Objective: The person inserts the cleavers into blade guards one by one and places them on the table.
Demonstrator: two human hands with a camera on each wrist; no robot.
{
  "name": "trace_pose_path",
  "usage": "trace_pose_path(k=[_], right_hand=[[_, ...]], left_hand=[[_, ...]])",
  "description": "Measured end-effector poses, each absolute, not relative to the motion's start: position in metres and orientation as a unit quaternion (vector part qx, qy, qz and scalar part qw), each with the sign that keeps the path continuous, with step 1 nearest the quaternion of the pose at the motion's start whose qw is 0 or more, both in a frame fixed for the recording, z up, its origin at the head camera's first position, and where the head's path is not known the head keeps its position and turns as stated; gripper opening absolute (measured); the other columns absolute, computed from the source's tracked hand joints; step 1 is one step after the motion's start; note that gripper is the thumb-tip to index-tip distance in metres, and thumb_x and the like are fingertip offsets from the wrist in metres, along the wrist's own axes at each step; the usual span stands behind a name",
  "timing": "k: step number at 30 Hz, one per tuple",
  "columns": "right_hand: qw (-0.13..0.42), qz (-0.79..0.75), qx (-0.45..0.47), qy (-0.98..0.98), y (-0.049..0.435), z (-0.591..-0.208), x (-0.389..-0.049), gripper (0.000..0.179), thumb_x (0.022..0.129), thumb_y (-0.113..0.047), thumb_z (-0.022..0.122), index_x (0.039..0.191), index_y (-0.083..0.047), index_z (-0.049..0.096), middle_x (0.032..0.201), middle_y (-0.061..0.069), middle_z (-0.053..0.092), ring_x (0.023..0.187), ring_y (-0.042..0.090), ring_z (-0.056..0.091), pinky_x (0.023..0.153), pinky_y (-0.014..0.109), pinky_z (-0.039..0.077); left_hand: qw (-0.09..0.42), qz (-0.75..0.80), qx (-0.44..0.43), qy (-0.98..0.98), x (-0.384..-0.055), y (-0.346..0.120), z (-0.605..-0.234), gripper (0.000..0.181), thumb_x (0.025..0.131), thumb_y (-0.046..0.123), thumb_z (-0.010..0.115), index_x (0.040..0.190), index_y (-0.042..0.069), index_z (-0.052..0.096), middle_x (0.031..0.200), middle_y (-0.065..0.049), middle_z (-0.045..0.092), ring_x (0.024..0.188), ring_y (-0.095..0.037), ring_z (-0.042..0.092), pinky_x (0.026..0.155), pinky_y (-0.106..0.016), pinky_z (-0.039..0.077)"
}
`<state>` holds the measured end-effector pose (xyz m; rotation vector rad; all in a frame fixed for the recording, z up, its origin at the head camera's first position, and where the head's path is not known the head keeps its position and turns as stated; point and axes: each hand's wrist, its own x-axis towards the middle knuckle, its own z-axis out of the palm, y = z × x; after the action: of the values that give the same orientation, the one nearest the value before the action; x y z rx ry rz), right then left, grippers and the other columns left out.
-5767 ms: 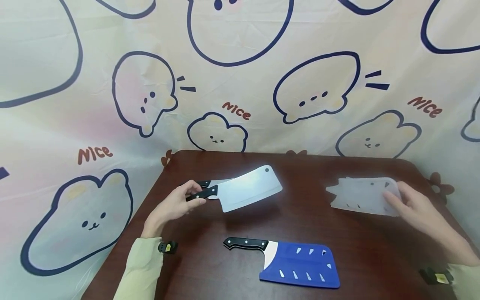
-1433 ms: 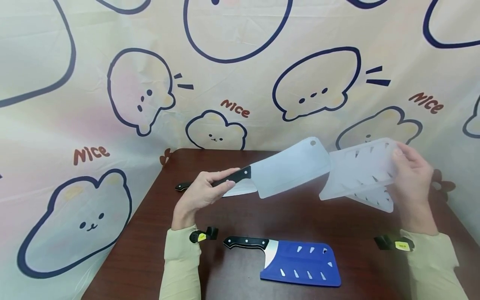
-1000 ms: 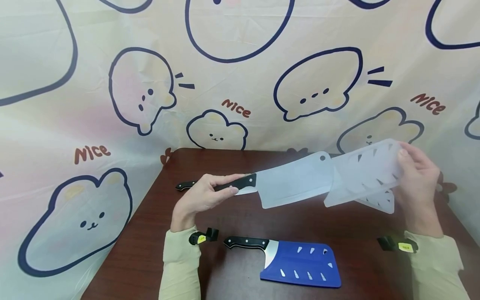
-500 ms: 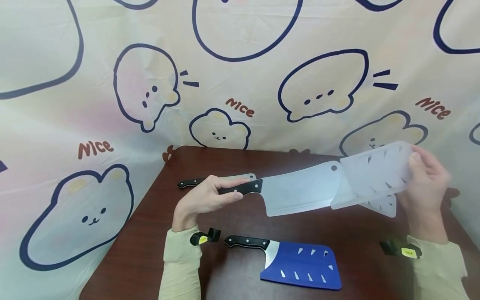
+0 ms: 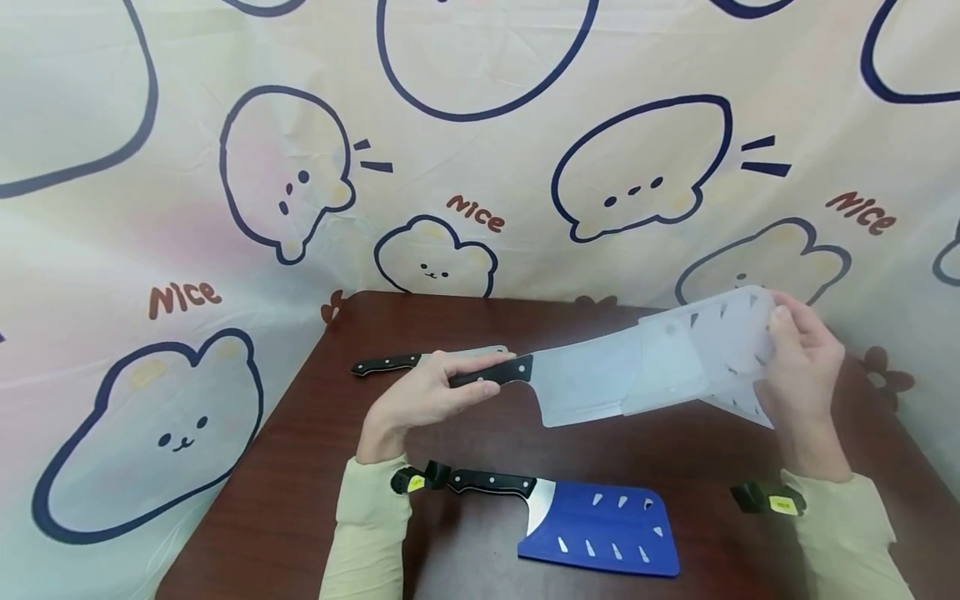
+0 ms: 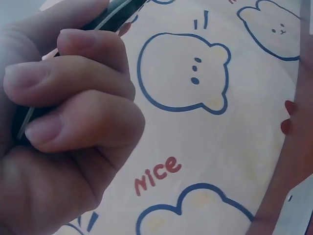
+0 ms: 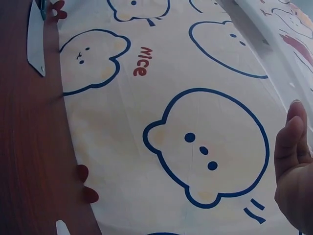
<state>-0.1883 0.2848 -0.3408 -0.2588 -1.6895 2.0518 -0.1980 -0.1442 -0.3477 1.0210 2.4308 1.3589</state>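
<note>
My left hand grips the black handle of a cleaver, raised above the table with its broad blade pointing right. The left wrist view shows the fingers curled round that handle. At the right, my right hand pinches the far end of a translucent white blade cover with slots. The front half of the blade sits inside this cover and shows faintly through it. Behind the left hand a second knife lies on the table, its blade partly hidden. In the right wrist view, the cover slants above the fingers.
A cleaver in a blue slotted cover lies near the front of the brown table, its black handle pointing left. Another white slotted cover lies below the raised one, partly hidden. A cartoon-print cloth hangs behind and at the sides.
The cleaver has been raised and moved right, away from the second knife. The white cover has lately moved left over the blade, which now goes about halfway in.
</note>
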Motion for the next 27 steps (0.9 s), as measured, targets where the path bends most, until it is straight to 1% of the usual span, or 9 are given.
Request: trace_pose_path(k=[4,8,10,13,16,18,21,23,27], right_hand=[[0.245,0.739,-0.089,-0.622,0.284,-0.342,-0.187,0.048,0.091,-0.042,0.063,0.131,-0.015,0.062,0.124,0.0,0.062,0.1,0.014,0.064,0.071,0.018,0.056],[0.257,0.74,-0.078,-0.617,0.282,-0.339,-0.186,0.046,0.093,-0.041,0.063,0.13,-0.013,0.062,0.124,0.001,0.062,0.1,0.015,0.063,0.071,0.019,0.056],[0.267,0.735,-0.072,-0.619,0.281,-0.338,-0.185,0.045,0.094,-0.04,0.062,0.13,-0.014,0.062,0.125,0.001,0.061,0.1,0.015,0.063,0.071,0.019,0.056],[0.273,0.736,-0.062,-0.616,0.279,-0.336,-0.184,0.043,0.095,-0.039,0.061,0.131,-0.016,0.061,0.128,0.0,0.058,0.104,0.016,0.062,0.072,0.019,0.056],[0.269,0.741,-0.055,-0.612,0.276,-0.335,-0.182,0.043,0.096,-0.037,0.06,0.134,-0.017,0.059,0.133,0.0,0.053,0.11,0.017,0.059,0.074,0.02,0.056],[0.26,0.743,-0.062,-0.614,0.274,-0.335,-0.182,0.043,0.096,-0.038,0.06,0.135,-0.019,0.058,0.134,-0.002,0.052,0.112,0.016,0.058,0.075,0.02,0.056],[0.252,0.738,-0.069,-0.622,0.272,-0.335,-0.182,0.043,0.096,-0.04,0.059,0.135,-0.021,0.058,0.135,-0.004,0.051,0.113,0.016,0.056,0.074,0.02,0.056],[0.252,0.733,-0.069,-0.628,0.271,-0.336,-0.183,0.042,0.097,-0.039,0.058,0.135,-0.022,0.058,0.135,-0.004,0.05,0.113,0.015,0.056,0.073,0.019,0.056],[0.259,0.72,-0.061,-0.642,0.27,-0.338,-0.183,0.041,0.098,-0.037,0.056,0.135,-0.021,0.058,0.135,-0.003,0.05,0.114,0.015,0.055,0.073,0.019,0.056]], left_hand=[[0.087,0.459,0.342,0.815,-0.198,-0.141,-0.348,0.043,0.096,0.026,0.062,0.139,0.032,0.056,0.144,0.01,0.054,0.14,-0.01,0.043,0.111,-0.047,0.04],[0.086,0.466,0.336,0.814,-0.197,-0.141,-0.345,0.044,0.096,0.027,0.062,0.139,0.03,0.056,0.141,0.012,0.056,0.138,-0.01,0.045,0.11,-0.049,0.04],[0.085,0.469,0.333,0.814,-0.196,-0.141,-0.343,0.043,0.096,0.028,0.062,0.139,0.031,0.056,0.14,0.012,0.057,0.137,-0.01,0.047,0.109,-0.049,0.042],[0.085,0.472,0.331,0.812,-0.195,-0.141,-0.342,0.043,0.096,0.028,0.062,0.139,0.031,0.056,0.138,0.01,0.059,0.133,-0.014,0.05,0.107,-0.05,0.043],[0.084,0.475,0.329,0.812,-0.195,-0.141,-0.342,0.043,0.096,0.028,0.062,0.139,0.029,0.056,0.137,0.008,0.06,0.131,-0.016,0.052,0.106,-0.049,0.044],[0.083,0.476,0.327,0.812,-0.195,-0.142,-0.343,0.043,0.096,0.028,0.062,0.139,0.028,0.056,0.137,0.008,0.06,0.13,-0.016,0.053,0.105,-0.048,0.045],[0.085,0.48,0.32,0.812,-0.195,-0.143,-0.343,0.043,0.096,0.029,0.063,0.138,0.03,0.057,0.136,0.01,0.061,0.129,-0.012,0.054,0.104,-0.046,0.046],[0.087,0.483,0.314,0.813,-0.195,-0.144,-0.343,0.042,0.096,0.029,0.063,0.137,0.031,0.057,0.134,0.011,0.062,0.127,-0.009,0.055,0.103,-0.044,0.047],[0.088,0.48,0.307,0.817,-0.195,-0.145,-0.342,0.043,0.096,0.031,0.063,0.138,0.03,0.057,0.134,0.012,0.062,0.126,-0.009,0.055,0.103,-0.044,0.047]])
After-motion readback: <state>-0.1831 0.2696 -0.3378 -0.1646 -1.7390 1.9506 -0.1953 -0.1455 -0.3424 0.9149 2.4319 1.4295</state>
